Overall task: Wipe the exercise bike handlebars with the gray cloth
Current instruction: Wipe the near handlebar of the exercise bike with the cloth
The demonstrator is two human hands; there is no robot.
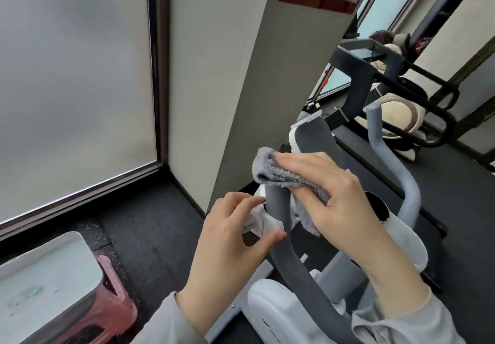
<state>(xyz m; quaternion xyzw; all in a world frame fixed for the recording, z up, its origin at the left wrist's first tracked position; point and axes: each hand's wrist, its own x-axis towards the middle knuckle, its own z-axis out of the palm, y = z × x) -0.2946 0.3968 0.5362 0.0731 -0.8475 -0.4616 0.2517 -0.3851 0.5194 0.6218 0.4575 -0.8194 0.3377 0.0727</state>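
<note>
Right hand [340,199] was clamped on the gray cloth [284,175], fingers flat on top, pressing it over the upper end of the near handlebar [278,204] of the exercise bike [278,314]. Left hand [227,239] sat just beside it, loosely open, thumb and fingertips touching the white bracket [261,221] at that bar. The other handlebar [401,180] was well apart, untouched.

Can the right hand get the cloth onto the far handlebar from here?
Probably yes: the right hand holds the cloth on the near handlebar, and nothing stands between it and the far handlebar.
</note>
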